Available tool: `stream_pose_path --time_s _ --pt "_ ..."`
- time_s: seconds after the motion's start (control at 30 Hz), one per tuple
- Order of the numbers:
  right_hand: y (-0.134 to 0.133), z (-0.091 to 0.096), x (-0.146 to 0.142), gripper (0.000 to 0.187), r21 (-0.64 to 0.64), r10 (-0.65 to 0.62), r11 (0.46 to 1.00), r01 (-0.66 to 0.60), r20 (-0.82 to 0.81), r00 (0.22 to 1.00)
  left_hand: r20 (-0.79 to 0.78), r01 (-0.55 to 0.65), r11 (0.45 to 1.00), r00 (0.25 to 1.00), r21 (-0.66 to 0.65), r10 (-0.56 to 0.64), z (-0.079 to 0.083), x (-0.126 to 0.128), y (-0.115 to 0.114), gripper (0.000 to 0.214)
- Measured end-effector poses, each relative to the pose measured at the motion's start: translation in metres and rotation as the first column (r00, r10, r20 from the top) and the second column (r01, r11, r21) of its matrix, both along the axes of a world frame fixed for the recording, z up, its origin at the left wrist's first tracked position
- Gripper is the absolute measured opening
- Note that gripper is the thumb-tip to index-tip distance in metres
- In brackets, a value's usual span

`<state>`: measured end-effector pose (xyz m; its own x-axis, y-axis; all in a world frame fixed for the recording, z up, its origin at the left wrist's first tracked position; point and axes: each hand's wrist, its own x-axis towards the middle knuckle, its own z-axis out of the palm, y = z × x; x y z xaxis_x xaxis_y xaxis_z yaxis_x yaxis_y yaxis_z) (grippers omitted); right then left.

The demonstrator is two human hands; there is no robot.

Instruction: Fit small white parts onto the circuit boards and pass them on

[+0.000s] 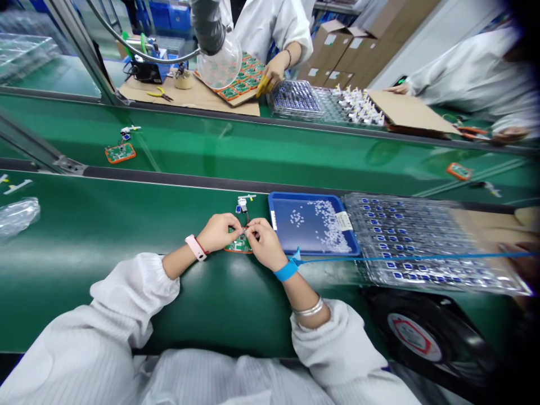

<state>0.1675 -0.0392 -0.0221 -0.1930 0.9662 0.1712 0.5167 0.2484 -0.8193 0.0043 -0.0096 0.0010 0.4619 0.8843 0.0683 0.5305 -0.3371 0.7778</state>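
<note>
A green circuit board (240, 246) with an orange edge lies on the bench in front of me. My left hand (220, 232) is over its left side, thumb and forefinger pinched together near the upper edge. From the right, my right hand (265, 242) meets it in a similar pinch, covering the board's right side. Whatever small thing sits between the fingertips is hidden. Dark and red wires run from the board up to a small white part with a blue square (242, 206), which lies just beyond my fingers.
To the right is a blue tray (313, 250) with many tiny white pieces, then stacked clear trays (426, 239) of blue-square parts. A black fan (422, 332) stands near my right elbow. A blue wrist cord (405, 258) crosses the trays. Boards (120, 152) lie on the strip beyond; co-workers sit opposite.
</note>
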Motion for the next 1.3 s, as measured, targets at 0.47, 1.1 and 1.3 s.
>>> stream_pose_path --time_s 0.47,1.1,1.3 --pt "0.019 0.055 0.005 0.012 0.199 -0.001 0.979 -0.049 0.244 0.97 -0.276 0.24 0.924 0.948 0.298 -0.157 -0.003 -0.022 -0.016 0.077" --pt "0.071 0.125 0.279 0.027 -0.138 -0.113 0.777 0.614 0.929 0.352 0.343 -0.589 0.76 0.798 0.274 0.495 0.017 -0.015 0.145 0.07" --pt "0.071 0.119 0.29 0.026 -0.163 -0.121 0.723 0.672 0.927 0.354 -0.275 -0.319 0.873 0.86 0.368 0.43 -0.02 -0.05 0.173 0.073"
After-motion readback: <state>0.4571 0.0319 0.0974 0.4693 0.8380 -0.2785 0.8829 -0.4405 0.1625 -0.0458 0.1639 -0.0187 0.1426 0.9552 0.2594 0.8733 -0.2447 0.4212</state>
